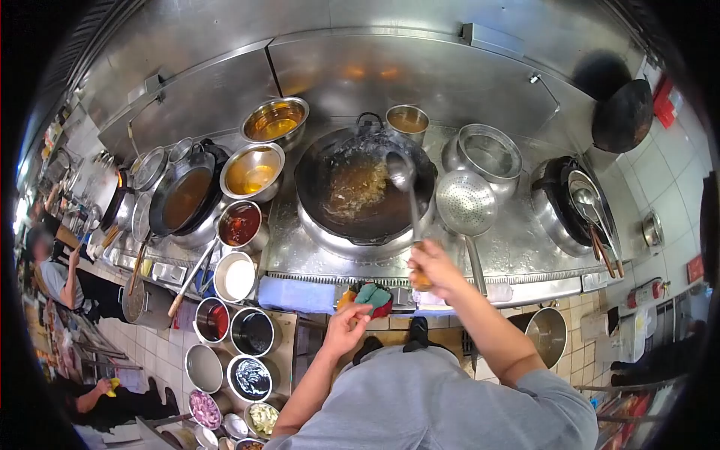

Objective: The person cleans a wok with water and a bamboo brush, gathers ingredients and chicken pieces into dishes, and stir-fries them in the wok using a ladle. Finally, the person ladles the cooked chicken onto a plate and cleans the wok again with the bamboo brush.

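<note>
My right hand [433,270] is closed round the wooden-ended handle of a metal ladle [401,174]. The ladle's bowl is at the right side of a large black wok [311,214], over brown liquid [349,191] with a pale, frothy patch. My left hand [346,328] hovers in front of my body, its fingers loosely bent and apart, with nothing visible in them. Just beyond it, a green cloth [373,295] and a red one lie at the stove's front edge. A perforated strainer [466,202] rests right of the wok.
Metal bowls of yellow liquid [253,174] stand left of the wok, near a pot of red sauce [240,225]. Several sauce pots and a bowl of chopped onion [204,409] sit at lower left. A second wok [180,199] is farther left. Other people work at far left.
</note>
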`<state>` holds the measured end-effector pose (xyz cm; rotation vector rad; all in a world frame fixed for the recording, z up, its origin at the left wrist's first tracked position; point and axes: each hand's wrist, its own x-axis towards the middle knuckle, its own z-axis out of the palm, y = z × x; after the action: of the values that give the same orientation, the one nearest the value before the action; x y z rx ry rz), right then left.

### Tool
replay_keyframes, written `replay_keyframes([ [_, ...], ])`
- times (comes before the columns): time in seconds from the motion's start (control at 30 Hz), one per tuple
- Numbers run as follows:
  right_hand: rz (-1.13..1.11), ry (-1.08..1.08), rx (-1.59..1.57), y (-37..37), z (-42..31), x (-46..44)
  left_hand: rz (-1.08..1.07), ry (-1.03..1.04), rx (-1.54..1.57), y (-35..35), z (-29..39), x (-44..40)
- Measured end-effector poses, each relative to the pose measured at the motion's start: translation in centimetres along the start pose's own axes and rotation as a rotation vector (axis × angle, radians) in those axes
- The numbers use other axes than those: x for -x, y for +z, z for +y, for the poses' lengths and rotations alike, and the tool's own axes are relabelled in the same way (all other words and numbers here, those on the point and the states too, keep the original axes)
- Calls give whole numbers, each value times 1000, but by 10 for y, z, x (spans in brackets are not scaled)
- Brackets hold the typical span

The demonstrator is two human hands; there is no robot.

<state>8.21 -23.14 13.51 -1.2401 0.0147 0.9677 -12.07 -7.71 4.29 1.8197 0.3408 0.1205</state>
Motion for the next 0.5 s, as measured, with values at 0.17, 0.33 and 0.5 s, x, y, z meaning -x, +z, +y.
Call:
replay_keyframes([
  [0.17, -265, 145, -342, 43, 12, -6, 429, 612, -197, 9, 89, -38],
  [0.33, -170, -173, 619, -4, 41, -12, 418, 888, -94, -2, 114, -89],
  [0.5, 317, -76, 1855, -104, 77, -10, 84, 1046, -269, -15, 178, -119],
])
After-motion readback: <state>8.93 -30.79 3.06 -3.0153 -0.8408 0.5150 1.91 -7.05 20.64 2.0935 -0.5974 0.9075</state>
